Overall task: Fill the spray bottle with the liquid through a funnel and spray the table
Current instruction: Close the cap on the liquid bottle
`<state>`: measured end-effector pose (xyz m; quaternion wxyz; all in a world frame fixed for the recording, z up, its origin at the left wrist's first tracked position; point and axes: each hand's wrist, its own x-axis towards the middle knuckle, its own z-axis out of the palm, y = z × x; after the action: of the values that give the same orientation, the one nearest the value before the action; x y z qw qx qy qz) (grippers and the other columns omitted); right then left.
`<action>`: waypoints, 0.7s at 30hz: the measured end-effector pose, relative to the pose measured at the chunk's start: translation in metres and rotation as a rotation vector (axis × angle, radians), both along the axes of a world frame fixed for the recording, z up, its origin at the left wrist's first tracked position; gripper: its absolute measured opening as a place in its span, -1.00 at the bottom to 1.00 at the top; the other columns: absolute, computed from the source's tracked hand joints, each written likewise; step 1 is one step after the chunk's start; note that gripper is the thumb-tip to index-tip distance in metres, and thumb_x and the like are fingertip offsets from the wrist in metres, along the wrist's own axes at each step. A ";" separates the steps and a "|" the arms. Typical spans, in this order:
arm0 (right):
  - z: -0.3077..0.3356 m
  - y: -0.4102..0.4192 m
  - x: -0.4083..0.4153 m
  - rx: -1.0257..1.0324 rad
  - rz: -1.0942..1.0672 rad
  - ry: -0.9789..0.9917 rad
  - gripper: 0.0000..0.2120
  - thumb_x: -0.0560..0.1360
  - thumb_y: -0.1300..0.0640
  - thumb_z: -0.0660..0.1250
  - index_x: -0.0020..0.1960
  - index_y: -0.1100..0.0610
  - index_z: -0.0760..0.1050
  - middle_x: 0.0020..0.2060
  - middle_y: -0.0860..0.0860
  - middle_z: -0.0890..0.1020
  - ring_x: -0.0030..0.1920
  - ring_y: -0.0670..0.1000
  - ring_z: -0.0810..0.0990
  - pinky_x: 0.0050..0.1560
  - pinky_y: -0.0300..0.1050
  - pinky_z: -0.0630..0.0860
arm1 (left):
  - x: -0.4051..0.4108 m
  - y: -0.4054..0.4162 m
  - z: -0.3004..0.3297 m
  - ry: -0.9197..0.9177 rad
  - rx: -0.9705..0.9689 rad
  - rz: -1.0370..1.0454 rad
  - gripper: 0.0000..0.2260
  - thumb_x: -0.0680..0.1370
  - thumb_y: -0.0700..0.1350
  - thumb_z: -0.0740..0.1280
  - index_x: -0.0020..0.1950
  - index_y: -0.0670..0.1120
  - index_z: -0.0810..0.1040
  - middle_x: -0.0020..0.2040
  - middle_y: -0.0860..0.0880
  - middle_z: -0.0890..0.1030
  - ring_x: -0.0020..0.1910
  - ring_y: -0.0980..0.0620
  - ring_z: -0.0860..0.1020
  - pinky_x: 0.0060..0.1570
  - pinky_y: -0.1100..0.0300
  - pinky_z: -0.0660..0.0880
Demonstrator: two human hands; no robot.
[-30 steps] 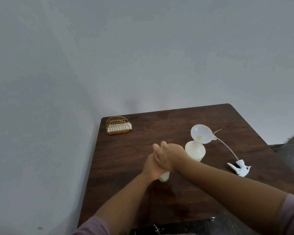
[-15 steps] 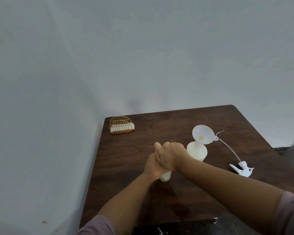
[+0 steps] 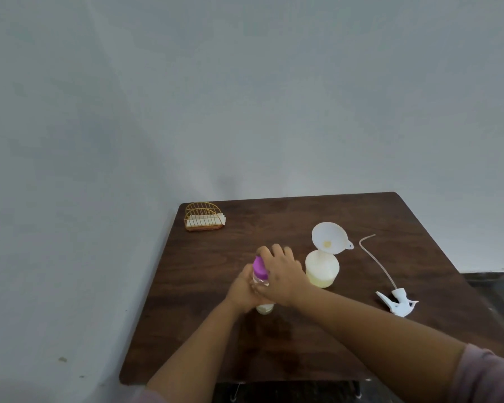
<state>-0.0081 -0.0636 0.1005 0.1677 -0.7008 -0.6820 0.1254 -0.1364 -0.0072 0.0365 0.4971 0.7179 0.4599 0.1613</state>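
One small clear bottle (image 3: pixel 263 289) w/ a purple cap (image 3: pixel 259 267) stands upright near the middle of the table (image 3: pixel 376 338), toward its left edge; pale liquid shows at its base. Left hand (image 3: pixel 243 289) wraps round the body, prob. to brace it against twisting. Right hand (image 3: pixel 282 276) sits over the top and right side of the bottle, fingers loosely spread and blurred just behind the cap; can't tell if it has any hold on the cap or has let go. Cap looks tilted, so it reads as being unscrewed or screwed back, can't say which. Just right of the hands, one spray bottle (image 3: pixel 322 270), upright, some yellowish liquid in the bottom, w/ one white funnel (image 3: pixel 329 238) seated in its neck and leaning a bit, ready to take a pour w/o spilling. One white spray head (image 3: pixel 397 302) w/ its long dip tube (image 3: pixel 374 261) lies flat toward the right edge, well apart from the bottle, so the neck stays free for the funnel. One gold wire holder (image 3: pixel 204 216) w/ white slips sits at the far left corner, out of the way. Count: 2 bottles, 1 funnel, 1 spray head, 1 holder. Spraying not yet possible, head is off.
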 end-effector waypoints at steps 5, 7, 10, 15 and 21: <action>-0.003 0.002 0.005 -0.092 0.033 0.322 -0.27 0.31 0.10 0.52 0.32 -0.07 0.17 0.19 0.00 0.45 0.14 0.05 0.51 0.10 -0.09 0.57 | 0.005 -0.013 -0.013 0.023 0.046 0.049 -0.50 0.40 -0.23 0.52 0.29 -0.10 0.48 0.15 -0.02 0.60 0.20 -0.03 0.57 0.09 0.17 0.54; 0.002 0.011 0.010 -0.094 0.046 0.305 -0.29 0.29 0.12 0.53 0.28 -0.06 0.19 0.14 -0.01 0.48 0.09 0.06 0.54 0.05 -0.09 0.59 | 0.007 -0.014 -0.010 0.010 0.041 0.083 -0.50 0.39 -0.21 0.52 0.29 -0.04 0.47 0.13 0.03 0.61 0.18 0.00 0.57 0.00 0.30 0.48; 0.012 0.028 0.017 -0.061 0.057 0.332 -0.32 0.27 0.10 0.55 0.23 -0.05 0.21 0.08 -0.02 0.50 0.02 0.04 0.56 0.00 -0.13 0.58 | 0.010 -0.001 0.001 0.003 0.049 0.126 -0.43 0.38 -0.16 0.53 0.34 -0.03 0.42 0.19 0.01 0.59 0.19 0.01 0.56 0.13 0.10 0.52; 0.027 0.076 0.027 -0.018 0.052 0.337 -0.35 0.29 0.05 0.53 0.24 -0.04 0.22 0.08 -0.02 0.52 0.01 0.03 0.55 0.02 -0.10 0.57 | 0.018 0.047 0.023 -0.020 0.079 0.123 -0.45 0.40 -0.08 0.54 0.32 0.01 0.40 0.19 0.03 0.58 0.18 0.04 0.56 0.14 0.08 0.53; 0.049 0.157 0.040 -0.046 0.034 0.341 -0.42 0.35 0.01 0.51 0.23 0.01 0.26 0.07 0.03 0.54 -0.01 0.03 0.55 -0.06 -0.17 0.50 | 0.029 0.125 0.039 0.014 0.102 0.112 -0.54 0.47 0.05 0.48 0.29 0.02 0.40 0.19 0.03 0.58 0.15 0.03 0.56 0.09 0.11 0.54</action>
<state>0.0319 0.0934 0.1492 0.2627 -0.6613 -0.6523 0.2609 -0.1078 0.1174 0.0758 0.4471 0.7164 0.4940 0.2070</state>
